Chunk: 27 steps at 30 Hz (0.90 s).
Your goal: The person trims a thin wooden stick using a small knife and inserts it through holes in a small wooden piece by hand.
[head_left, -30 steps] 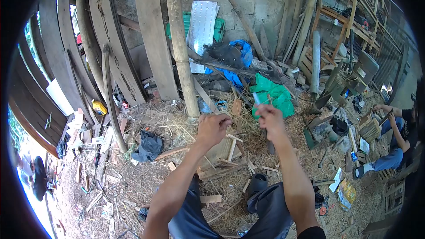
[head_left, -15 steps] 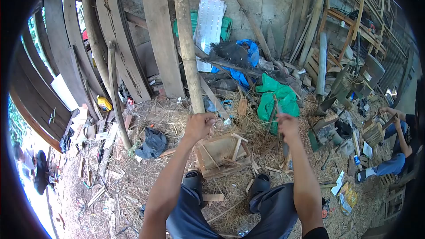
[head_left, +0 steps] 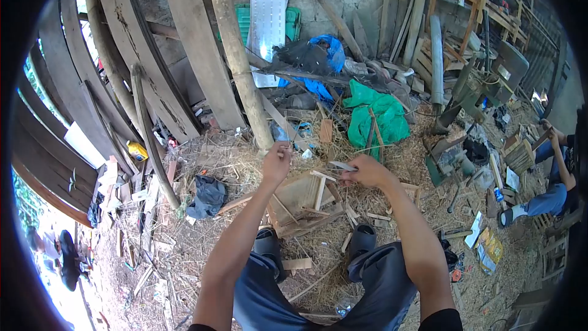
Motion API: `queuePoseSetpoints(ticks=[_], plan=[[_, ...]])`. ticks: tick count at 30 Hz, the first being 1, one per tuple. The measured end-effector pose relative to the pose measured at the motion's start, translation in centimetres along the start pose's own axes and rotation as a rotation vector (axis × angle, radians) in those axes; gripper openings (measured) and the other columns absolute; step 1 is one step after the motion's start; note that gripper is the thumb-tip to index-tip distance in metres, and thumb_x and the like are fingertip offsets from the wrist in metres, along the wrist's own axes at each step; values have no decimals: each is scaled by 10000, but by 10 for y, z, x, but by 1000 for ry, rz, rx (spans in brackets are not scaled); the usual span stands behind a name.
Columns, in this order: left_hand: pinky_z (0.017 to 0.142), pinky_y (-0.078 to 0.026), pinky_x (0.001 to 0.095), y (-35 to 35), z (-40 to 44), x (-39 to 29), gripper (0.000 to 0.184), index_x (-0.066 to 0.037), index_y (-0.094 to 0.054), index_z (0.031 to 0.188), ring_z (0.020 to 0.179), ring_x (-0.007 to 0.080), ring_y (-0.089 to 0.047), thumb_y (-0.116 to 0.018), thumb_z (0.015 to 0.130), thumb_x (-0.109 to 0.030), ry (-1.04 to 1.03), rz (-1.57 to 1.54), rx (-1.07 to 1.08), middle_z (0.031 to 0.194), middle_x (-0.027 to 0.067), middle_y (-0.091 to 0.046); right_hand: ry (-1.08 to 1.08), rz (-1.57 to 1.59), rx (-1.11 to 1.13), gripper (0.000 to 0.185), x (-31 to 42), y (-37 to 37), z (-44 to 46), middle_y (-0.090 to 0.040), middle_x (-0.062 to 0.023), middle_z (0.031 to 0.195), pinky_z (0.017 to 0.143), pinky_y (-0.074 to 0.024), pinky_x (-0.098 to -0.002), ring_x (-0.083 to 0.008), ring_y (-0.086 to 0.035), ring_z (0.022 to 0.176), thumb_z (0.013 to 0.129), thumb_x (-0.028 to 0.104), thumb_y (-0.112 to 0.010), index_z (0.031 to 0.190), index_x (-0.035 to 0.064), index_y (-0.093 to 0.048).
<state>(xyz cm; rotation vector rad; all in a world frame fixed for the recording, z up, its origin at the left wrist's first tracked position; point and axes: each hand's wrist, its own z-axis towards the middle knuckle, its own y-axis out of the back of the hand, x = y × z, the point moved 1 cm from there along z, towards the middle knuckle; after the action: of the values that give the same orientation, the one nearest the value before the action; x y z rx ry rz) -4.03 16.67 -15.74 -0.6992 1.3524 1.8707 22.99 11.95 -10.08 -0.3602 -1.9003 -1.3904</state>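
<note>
My right hand [head_left: 369, 173] is closed around a knife [head_left: 341, 165], whose pale blade points left toward my other hand; the handle is hidden in the fist. My left hand [head_left: 277, 162] is raised with thumb and fingers pinched together. Something thin may be between them, but it is too small to make out. Below both hands a shallow wooden box [head_left: 294, 227] lies on the ground between my feet. Thin wooden sticks [head_left: 320, 192] rest across it.
Straw and wood scraps cover the ground. A green plastic sheet [head_left: 380, 124] lies ahead, with a wooden post [head_left: 236, 55] left of it. A black bag [head_left: 209, 197] is on the left. At far right sits another person [head_left: 548, 193], holding a piece of wood.
My right hand has moved left and brought the knife closer to my left hand, its blade now pointing left. My left hand stays raised and pinched. The view has shifted slightly.
</note>
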Motion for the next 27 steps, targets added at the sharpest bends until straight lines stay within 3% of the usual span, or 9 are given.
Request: queuePoseSetpoints(ticks=[2, 4, 7, 10, 13, 16, 21, 24, 27], plan=[[712, -503, 384, -34, -1, 35, 179, -34, -657, 908, 809, 277, -653, -653, 813, -186, 119, -75, -127, 851, 165, -668, -82, -25, -34, 164, -14, 2, -1, -660, -103, 663, 639, -480, -344, -214, -645, 668, 780, 181, -669, 689, 49, -702], [713, -502, 405, -63, -16, 53, 296, -25, -640, 916, 830, 303, -653, -655, 783, -290, 117, 383, 211, 837, 183, -664, -263, -36, -123, 188, -26, 7, -3, -678, -124, 718, 702, -496, -378, -242, -669, 744, 794, 157, -644, 675, 16, -682], [709, -500, 427, -95, -33, 54, 399, -26, -639, 940, 816, 339, -648, -642, 747, -376, 301, 336, 360, 837, 193, -663, -315, 9, -187, 175, -35, 19, -7, -681, -139, 746, 739, -501, -394, -262, -673, 788, 807, 146, -625, 741, -14, -657], [759, -512, 429, -112, -41, 48, 365, -53, -624, 1025, 885, 361, -636, -600, 808, -344, 390, 239, 293, 978, 212, -648, -342, 102, -313, 186, -48, 19, -7, -681, -139, 747, 723, -504, -407, -268, -672, 788, 815, 160, -616, 831, -25, -630], [717, -522, 400, -150, -34, 111, 268, -59, -632, 989, 818, 303, -660, -602, 822, -266, 331, 207, 391, 891, 199, -661, -341, 136, -372, 240, -45, 19, -7, -675, -170, 794, 729, -500, -425, -306, -660, 796, 815, 198, -616, 895, -27, -609], [662, -534, 351, -139, -40, 79, 194, -41, -623, 986, 748, 223, -667, -594, 863, -189, 461, -267, 380, 798, 156, -666, -264, -7, -475, 279, -30, 21, -10, -653, -211, 812, 727, -492, -446, -361, -637, 793, 813, 237, -615, 891, -30, -608], [595, -521, 303, -64, -48, -42, 167, 16, -602, 1011, 722, 174, -642, -515, 900, -73, 440, -457, 335, 843, 88, -624, -182, 119, -618, 292, -13, 21, -9, -625, -233, 816, 712, -471, -462, -406, -603, 814, 817, 253, -611, 895, -28, -604], [629, -501, 274, -21, -45, -68, 183, 19, -598, 959, 713, 150, -620, -557, 920, -155, 253, -490, 287, 828, 79, -614, -174, 158, -585, 291, 10, 27, -11, -639, -181, 805, 659, -463, -424, -327, -620, 751, 828, 253, -618, 887, -31, -594], [705, -432, 246, 49, -49, -122, 184, 0, -591, 1004, 755, 101, -547, -520, 942, -158, -18, -306, 270, 827, 55, -621, 51, 636, -580, 201, 59, 37, -32, -619, -30, 770, 575, -397, -272, -91, -503, 644, 882, 220, -596, 884, 20, -584]])
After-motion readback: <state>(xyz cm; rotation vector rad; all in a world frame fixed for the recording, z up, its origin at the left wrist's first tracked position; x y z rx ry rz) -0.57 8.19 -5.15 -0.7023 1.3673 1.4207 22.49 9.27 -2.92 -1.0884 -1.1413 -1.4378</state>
